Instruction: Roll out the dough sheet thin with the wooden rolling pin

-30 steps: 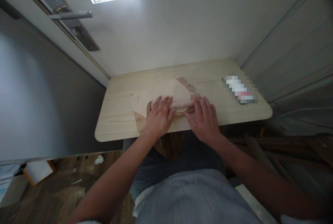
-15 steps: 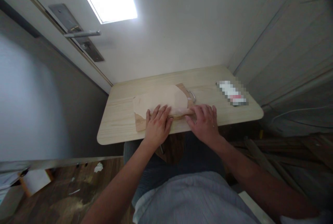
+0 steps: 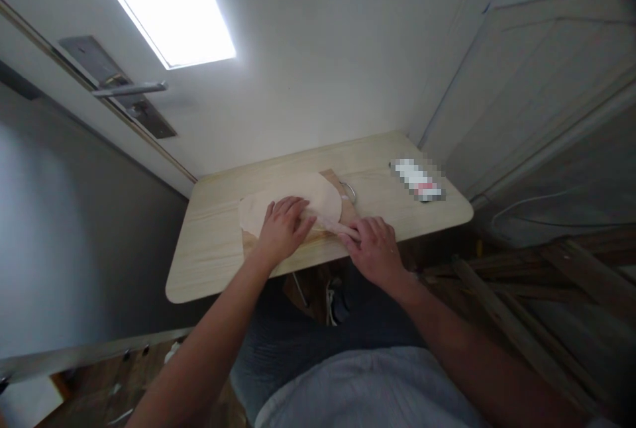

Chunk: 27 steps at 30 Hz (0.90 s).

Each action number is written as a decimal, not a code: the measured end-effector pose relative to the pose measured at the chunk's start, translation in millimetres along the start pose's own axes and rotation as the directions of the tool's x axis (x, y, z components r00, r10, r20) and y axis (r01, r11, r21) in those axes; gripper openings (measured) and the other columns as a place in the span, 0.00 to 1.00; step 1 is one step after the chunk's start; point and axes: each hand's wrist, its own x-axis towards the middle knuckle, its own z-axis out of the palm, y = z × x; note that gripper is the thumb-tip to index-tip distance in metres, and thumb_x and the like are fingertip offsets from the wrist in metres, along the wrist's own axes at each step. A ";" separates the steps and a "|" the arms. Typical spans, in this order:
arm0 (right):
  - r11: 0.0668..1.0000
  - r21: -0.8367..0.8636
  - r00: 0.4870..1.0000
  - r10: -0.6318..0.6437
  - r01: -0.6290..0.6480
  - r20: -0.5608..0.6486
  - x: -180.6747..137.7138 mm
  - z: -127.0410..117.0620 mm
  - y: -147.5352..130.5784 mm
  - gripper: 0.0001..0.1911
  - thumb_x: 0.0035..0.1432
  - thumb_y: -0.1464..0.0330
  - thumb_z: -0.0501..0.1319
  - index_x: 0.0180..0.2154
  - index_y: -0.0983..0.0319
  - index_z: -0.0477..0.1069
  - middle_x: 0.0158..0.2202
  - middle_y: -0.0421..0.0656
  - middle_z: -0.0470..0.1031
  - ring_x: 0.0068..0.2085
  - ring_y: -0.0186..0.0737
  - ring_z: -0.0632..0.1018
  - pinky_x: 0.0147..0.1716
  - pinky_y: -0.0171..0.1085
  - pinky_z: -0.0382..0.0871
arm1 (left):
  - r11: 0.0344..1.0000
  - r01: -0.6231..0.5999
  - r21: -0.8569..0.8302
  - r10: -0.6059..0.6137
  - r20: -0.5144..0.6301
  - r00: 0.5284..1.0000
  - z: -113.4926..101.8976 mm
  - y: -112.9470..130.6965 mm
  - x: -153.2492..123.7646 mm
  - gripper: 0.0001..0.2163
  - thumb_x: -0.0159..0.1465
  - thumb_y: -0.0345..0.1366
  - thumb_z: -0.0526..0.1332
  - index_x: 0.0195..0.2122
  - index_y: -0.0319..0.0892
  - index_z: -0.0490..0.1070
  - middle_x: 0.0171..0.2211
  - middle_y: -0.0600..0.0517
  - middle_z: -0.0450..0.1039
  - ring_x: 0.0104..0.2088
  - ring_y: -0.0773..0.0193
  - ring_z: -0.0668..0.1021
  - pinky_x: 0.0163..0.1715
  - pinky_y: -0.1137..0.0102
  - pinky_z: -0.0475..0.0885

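left hand [image 3: 284, 229]: flat and open, fingers spread, palm pressed down on a thin pale rolling pin [image 3: 328, 222] and the dough under it. right hand [image 3: 373, 250]: laid over the pin's right end, fingers loosely bent; whether they close round it cannot be told.

the pin lies slantwise across the near edge of the dough sheet [image 3: 322, 195], which rests on a wooden board [image 3: 346, 209] in the middle of the small table [image 3: 213, 262].

handling, as judged: the sheet is soft, light and limp. it would stretch or tear if lifted by one edge and may cling to pin or board, so it is best taken from beneath with spread fingers or draped over the pin. the pin is stiff and light, and is best worked from its two ends.

appearance: pale cream, matte, rolled thin into an uneven oval that overhangs the board on the left. no holes visible, though the view is too small to be sure.

surroundings: a metal ring [image 3: 350, 191] at the board's far right corner, a blurred flat item [image 3: 417, 179] well apart to the right, and a door with a lever handle [image 3: 130, 89] beyond the table.
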 end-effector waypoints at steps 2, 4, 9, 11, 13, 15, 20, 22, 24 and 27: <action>0.999 -0.027 1.000 0.027 -0.027 0.005 1.2 -1.4 -4.4 0.15 0.68 0.56 0.56 0.41 0.61 0.73 0.41 0.49 0.77 0.46 0.50 0.71 0.46 0.45 0.59 | 0.999 -0.032 0.028 0.032 0.002 0.999 4.0 -1.6 9.2 0.21 0.73 0.49 0.52 0.62 0.47 0.67 0.65 0.46 0.67 0.67 0.55 0.65 0.68 0.51 0.55; 0.997 -0.051 0.998 0.057 -0.056 0.011 4.3 -3.1 -10.2 0.14 0.69 0.59 0.55 0.43 0.61 0.73 0.43 0.50 0.77 0.47 0.51 0.71 0.47 0.46 0.59 | 0.996 -0.057 0.063 0.056 0.011 0.998 8.4 -3.0 17.7 0.22 0.74 0.50 0.50 0.64 0.48 0.65 0.69 0.46 0.62 0.68 0.53 0.62 0.68 0.49 0.53; 0.995 -0.046 0.996 0.083 -0.084 -0.013 13.0 -1.6 -22.7 0.17 0.68 0.60 0.55 0.53 0.61 0.72 0.53 0.52 0.76 0.53 0.54 0.71 0.52 0.50 0.59 | 0.986 -0.105 0.131 0.097 0.067 0.993 17.1 -6.3 35.5 0.23 0.75 0.50 0.45 0.66 0.52 0.63 0.72 0.49 0.57 0.71 0.50 0.58 0.68 0.44 0.50; 0.997 -0.052 0.998 0.059 -0.060 -0.030 16.2 2.4 -20.9 0.22 0.68 0.57 0.55 0.57 0.61 0.70 0.58 0.53 0.74 0.57 0.56 0.70 0.57 0.54 0.57 | 0.982 -0.115 0.150 0.104 0.077 0.992 18.9 -6.4 42.5 0.23 0.75 0.51 0.45 0.67 0.54 0.63 0.72 0.50 0.56 0.71 0.50 0.58 0.68 0.43 0.50; 0.997 -0.069 0.998 0.043 -0.046 -0.042 20.0 7.0 -14.7 0.25 0.70 0.55 0.53 0.61 0.60 0.67 0.61 0.53 0.72 0.61 0.58 0.67 0.61 0.58 0.53 | 0.979 -0.121 0.163 0.109 0.082 0.991 19.9 -5.0 50.2 0.24 0.75 0.51 0.44 0.67 0.54 0.63 0.72 0.50 0.55 0.71 0.49 0.57 0.68 0.43 0.50; 0.995 -0.085 0.998 0.040 -0.044 -0.045 24.8 11.1 -6.4 0.26 0.71 0.55 0.51 0.63 0.60 0.66 0.62 0.52 0.71 0.64 0.59 0.66 0.62 0.60 0.51 | 0.978 -0.124 0.167 0.111 0.085 0.990 20.7 -2.1 58.7 0.24 0.75 0.51 0.43 0.67 0.54 0.63 0.72 0.50 0.55 0.71 0.49 0.58 0.68 0.42 0.50; 0.993 -0.113 0.999 0.041 -0.044 -0.029 42.3 16.3 12.6 0.30 0.71 0.51 0.48 0.63 0.61 0.67 0.64 0.53 0.70 0.65 0.61 0.65 0.64 0.64 0.48 | 0.981 -0.118 0.156 0.105 0.090 0.990 24.7 5.2 82.1 0.24 0.75 0.51 0.43 0.66 0.54 0.64 0.71 0.51 0.59 0.70 0.49 0.59 0.67 0.42 0.51; 0.992 -0.118 0.999 0.043 -0.046 -0.026 50.5 17.2 18.7 0.30 0.71 0.50 0.47 0.62 0.61 0.68 0.63 0.53 0.71 0.65 0.61 0.65 0.63 0.64 0.49 | 0.982 -0.121 0.146 0.109 0.091 0.990 26.9 6.4 91.7 0.24 0.75 0.51 0.43 0.66 0.54 0.63 0.70 0.51 0.60 0.70 0.49 0.60 0.67 0.42 0.51; 0.991 -0.123 0.998 0.054 -0.056 -0.020 58.5 17.9 24.1 0.30 0.71 0.49 0.47 0.62 0.60 0.69 0.63 0.52 0.71 0.65 0.61 0.65 0.63 0.64 0.50 | 0.982 -0.133 0.137 0.119 0.106 0.987 29.0 6.4 101.3 0.24 0.75 0.51 0.43 0.66 0.55 0.64 0.70 0.52 0.61 0.69 0.49 0.61 0.67 0.42 0.52; 0.989 -0.125 0.997 0.079 -0.079 -0.002 69.0 19.2 31.5 0.30 0.71 0.49 0.47 0.61 0.59 0.69 0.63 0.50 0.71 0.65 0.61 0.65 0.62 0.63 0.52 | 0.979 -0.153 0.137 0.135 0.137 0.981 32.5 4.3 115.4 0.23 0.75 0.52 0.43 0.65 0.55 0.65 0.69 0.52 0.62 0.68 0.48 0.62 0.65 0.43 0.56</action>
